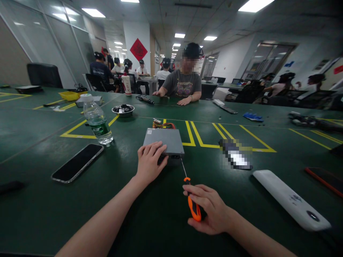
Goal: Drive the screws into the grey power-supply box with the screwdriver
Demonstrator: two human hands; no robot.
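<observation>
A grey computer power supply (166,139) lies on the green table, its bundle of coloured cables (164,124) at the far side. My left hand (151,160) grips its near left corner, fingers over the top and thumb against the front face. My right hand (210,208) is closed around the orange and black handle of a screwdriver (193,205). The thin shaft points away from me, and its tip meets the near right edge of the power supply, beside the socket. Whether the tip sits in a screw is too small to tell.
A water bottle (98,121) and a phone (79,162) are on the left, a metal bowl (123,110) behind. To the right lie a lit phone (235,155), a long white device (291,200) and blue gloves (253,117). A person (182,82) sits opposite.
</observation>
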